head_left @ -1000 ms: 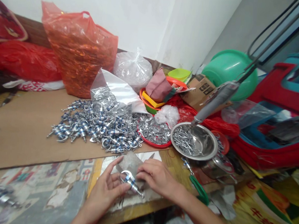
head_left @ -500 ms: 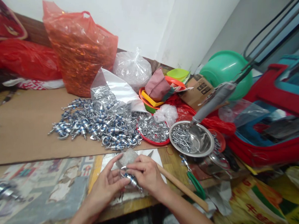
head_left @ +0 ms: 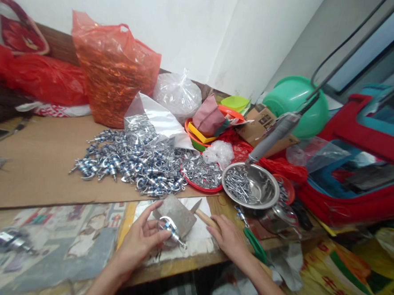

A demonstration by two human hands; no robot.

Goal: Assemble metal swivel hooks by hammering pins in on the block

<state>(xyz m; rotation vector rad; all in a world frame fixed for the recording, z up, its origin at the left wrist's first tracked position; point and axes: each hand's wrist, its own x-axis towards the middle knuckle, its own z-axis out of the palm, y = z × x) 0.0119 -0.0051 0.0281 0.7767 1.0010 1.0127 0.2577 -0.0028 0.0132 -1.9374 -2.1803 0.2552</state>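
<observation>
My left hand (head_left: 139,241) pinches a small silver-and-blue metal fitting (head_left: 170,226) with a curved hook arm at one end and a small ring at the other. The fitting is over a grey block (head_left: 179,213), which lies on white paper (head_left: 207,246). To the right, the fingers of my right hand (head_left: 228,238) are closed round the wooden handle of a hammer (head_left: 205,217). Its dark pointed head lies beside the block, and my hand and forearm cover much of the handle.
A heap of similar fittings (head_left: 132,161) lies on cardboard (head_left: 43,156). Behind the block are a red tray of metal pieces (head_left: 202,172) and a steel bowl of pins (head_left: 270,196). A grey tool (head_left: 273,136) hangs above the bowl. Green-handled pliers or scissors (head_left: 255,244) lie right.
My right hand has left the fitting, moved right and closed on the hammer handle. My left hand still holds the fitting, now in plainer view over the block.
</observation>
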